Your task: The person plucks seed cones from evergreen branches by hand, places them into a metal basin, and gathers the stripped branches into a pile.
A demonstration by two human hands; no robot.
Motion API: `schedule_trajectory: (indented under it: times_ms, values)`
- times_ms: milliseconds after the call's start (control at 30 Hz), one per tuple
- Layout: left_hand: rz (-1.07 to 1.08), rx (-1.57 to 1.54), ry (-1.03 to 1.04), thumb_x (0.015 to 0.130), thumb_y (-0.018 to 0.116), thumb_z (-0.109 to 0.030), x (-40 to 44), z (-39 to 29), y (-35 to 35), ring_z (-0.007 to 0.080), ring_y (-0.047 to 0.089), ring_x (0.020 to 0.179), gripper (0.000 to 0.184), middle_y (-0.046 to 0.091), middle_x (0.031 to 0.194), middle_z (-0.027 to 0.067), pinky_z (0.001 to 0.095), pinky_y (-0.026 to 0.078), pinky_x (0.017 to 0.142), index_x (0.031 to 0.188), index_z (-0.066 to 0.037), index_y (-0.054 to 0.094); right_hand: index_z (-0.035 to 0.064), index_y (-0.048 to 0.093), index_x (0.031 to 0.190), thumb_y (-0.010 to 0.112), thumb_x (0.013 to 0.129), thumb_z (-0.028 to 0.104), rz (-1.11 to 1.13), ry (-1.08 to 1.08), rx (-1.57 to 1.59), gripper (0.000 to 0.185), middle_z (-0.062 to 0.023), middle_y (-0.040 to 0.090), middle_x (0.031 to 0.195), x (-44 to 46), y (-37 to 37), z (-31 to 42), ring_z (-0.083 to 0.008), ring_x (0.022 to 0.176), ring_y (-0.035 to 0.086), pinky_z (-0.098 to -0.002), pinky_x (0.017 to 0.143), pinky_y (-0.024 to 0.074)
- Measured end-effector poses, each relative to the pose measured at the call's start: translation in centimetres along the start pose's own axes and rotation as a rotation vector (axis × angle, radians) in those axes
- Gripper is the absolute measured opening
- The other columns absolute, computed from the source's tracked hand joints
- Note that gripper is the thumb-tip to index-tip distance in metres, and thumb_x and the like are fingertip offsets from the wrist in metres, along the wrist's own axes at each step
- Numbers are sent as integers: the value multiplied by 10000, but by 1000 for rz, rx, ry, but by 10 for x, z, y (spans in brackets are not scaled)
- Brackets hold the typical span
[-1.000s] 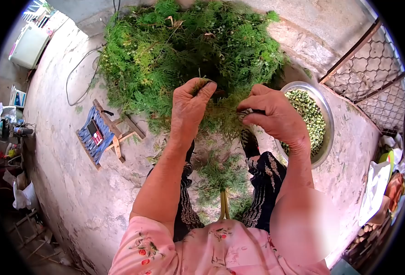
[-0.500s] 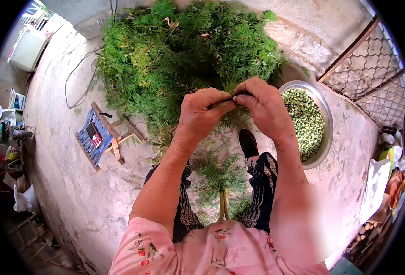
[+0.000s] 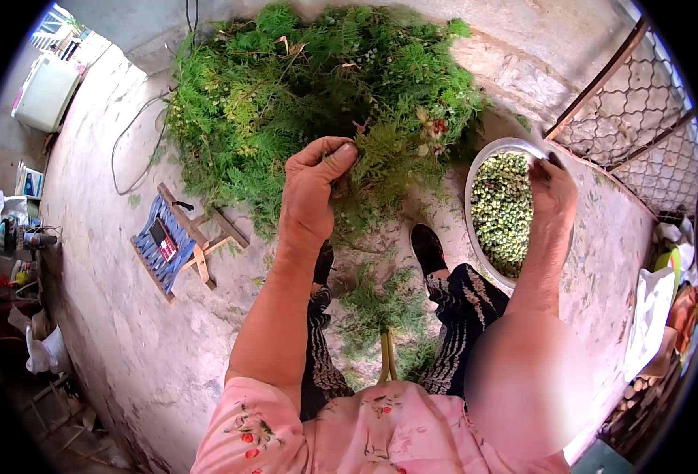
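My left hand is closed, thumb pressed against the curled fingers, on a feathery evergreen sprig that spreads to the right. This sprig overlaps the big heap of evergreen branches, so its edges are hard to make out. Over the right side of a round metal basin, my right hand reaches down with its fingers slightly apart. Its dark fingertips are partly hidden. Small pale-green cones fill much of the basin.
A low folding stool stands at left with a red-and-black phone on it. Loose greenery lies between my feet. Wire mesh leans at the right, and a cable curls on the floor.
My hands were together at the centre, fingertips meeting. Now my right hand has moved right to the basin, while my left has shifted slightly left and a sprig shows by it.
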State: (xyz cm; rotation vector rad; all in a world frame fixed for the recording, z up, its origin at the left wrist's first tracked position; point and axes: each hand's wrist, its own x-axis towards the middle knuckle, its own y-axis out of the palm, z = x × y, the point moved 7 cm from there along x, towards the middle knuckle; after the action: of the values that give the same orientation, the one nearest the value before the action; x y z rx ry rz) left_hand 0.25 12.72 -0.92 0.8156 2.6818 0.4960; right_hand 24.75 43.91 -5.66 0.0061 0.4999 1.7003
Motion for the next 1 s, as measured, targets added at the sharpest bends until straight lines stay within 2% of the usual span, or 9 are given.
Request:
schedule_trajectory:
  times_ms: [67,167,233,367,467,633,767,833,1000]
  values:
    - [12,-50,-34,789,616,-125,1,1,-2,56,444,564,78,541,708,-43,189,317,472,853,-81,609,-80,455,1143,562,695,40,-378,-386,-345,476,-165,586,877,-29,-17,44,-221,717,542,-306,632,434]
    - [-1,-124,-82,803,596,-119,4,5,-3,76,530,641,91,564,778,-32,174,347,491,887,-96,571,-89,442,1148,588,691,114,-782,-728,-1071,521,-233,577,932,-5,-57,64,-289,874,561,-337,797,416]
    - [-38,-138,-116,808,590,-124,3,9,-5,85,545,662,95,563,791,-25,174,355,496,893,-97,557,-96,457,1135,588,701,131,-603,-939,-1103,507,-262,562,986,-13,-41,69,-306,901,564,-338,818,418]
    - [-53,-186,-100,813,588,-159,8,9,-8,89,524,631,97,564,801,2,206,380,516,882,-111,540,-28,587,1015,517,800,92,164,-452,-593,256,-105,622,883,-67,53,43,-159,779,584,-249,721,443]
    - [-50,-328,-155,821,581,-155,11,14,-7,66,505,602,73,574,750,-5,147,356,464,864,-114,537,-27,608,903,540,802,103,649,-148,-637,178,-63,614,765,-105,104,1,-121,665,577,-241,592,455]
    - [-90,-374,-194,839,483,-91,20,25,-19,80,408,547,98,571,760,4,189,378,503,919,-127,527,-17,618,908,557,785,71,1185,-363,-1129,163,-69,615,710,-147,143,-59,-133,653,564,-245,610,443]
    - [-43,-423,-225,837,416,-86,20,28,-18,91,372,569,142,563,765,12,246,384,534,911,-133,529,-2,592,995,599,784,109,1219,-140,-1125,237,-67,620,801,-173,151,-107,-139,704,562,-275,642,450]
    - [-46,-435,-237,837,402,-88,24,27,-16,94,366,576,151,561,764,15,261,383,537,908,-134,528,-9,583,1000,619,780,125,1142,-178,-930,260,-52,604,804,-190,160,-115,-111,712,537,-248,647,434]
    - [6,-500,-206,850,441,-115,19,22,-17,129,455,630,146,568,812,39,300,438,585,968,-109,528,-14,601,942,570,798,84,1016,233,-552,177,-7,597,781,-203,165,-138,-69,687,496,-216,654,419]
